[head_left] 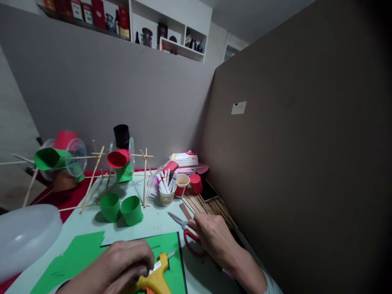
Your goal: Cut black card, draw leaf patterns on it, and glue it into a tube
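Low in the head view, the right hand lies knuckles-up on the pale table, its fingers curled down over the red handles of a pair of scissors. Whether the fingers are threaded through the loops or only resting on them cannot be told — the hand covers them. From this hand the scissors run out toward ten o'clock: handles under the fingers, grey blades shut and pointing up-left, the long axis a slant from lower right to upper left. The right hand is plainly the nearer one to them.

At eight o'clock from the scissors, the left hand is closed loosely round the body of a yellow glue gun, whose nozzle points to two o'clock, toward the scissor handles but apart from them. Gun and hand sit over a sheet of green paper on a dark mat.

Farther out, at twelve o'clock from the right hand, a bundle of thin wooden sticks lies flat, with a small red cup and a paper cup of marker pens beyond it. At ten o'clock stand two short green paper rolls — and behind them stick-framed wheel models with red, green and black paper cups. A brown partition walls off the right side.
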Motion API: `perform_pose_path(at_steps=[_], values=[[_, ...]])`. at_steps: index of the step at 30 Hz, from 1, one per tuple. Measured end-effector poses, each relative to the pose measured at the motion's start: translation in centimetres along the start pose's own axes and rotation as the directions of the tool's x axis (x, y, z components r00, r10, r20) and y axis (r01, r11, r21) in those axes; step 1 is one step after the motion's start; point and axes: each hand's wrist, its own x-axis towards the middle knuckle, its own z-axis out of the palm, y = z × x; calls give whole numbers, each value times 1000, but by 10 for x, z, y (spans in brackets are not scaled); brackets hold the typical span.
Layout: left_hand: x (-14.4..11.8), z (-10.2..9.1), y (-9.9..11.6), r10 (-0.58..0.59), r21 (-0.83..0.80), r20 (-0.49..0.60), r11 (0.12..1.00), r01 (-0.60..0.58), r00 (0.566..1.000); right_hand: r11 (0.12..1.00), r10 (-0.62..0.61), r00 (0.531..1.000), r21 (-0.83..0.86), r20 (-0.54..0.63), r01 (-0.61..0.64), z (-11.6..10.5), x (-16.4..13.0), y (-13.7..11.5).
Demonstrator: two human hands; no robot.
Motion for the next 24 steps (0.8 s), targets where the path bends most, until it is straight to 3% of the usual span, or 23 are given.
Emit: perform_pose_path(at_steps=[4, 8, 10, 12, 16, 20, 24], values=[[-9, -2, 2, -58, 28, -47, 998, 59, 997, 999, 51, 998, 14, 36, -52, -2, 4, 3], [14, -28, 18, -65, 113, -158, 990, 83, 985, 991, 131, 990, -2, 58, -132, -6, 37, 19], [42, -49, 25, -16, 215, -250, 974, 72, 968, 985, 173, 983, -19, 58, -172, -7, 68, 33], [79, -70, 26, -14, 337, -348, 931, 139, 937, 981, 193, 980, -36, 52, -191, -6, 104, 49], [162, -97, 8, -67, 418, -453, 865, 278, 889, 984, 174, 980, -42, 92, -171, 8, 172, 76], [224, -100, -19, -181, 463, -422, 799, 383, 888, 989, 150, 972, -26, 178, -148, 34, 208, 90], [250, -96, -33, -327, 479, -331, 750, 456, 885, 989, 142, 966, 3, 215, -146, 58, 218, 101]])
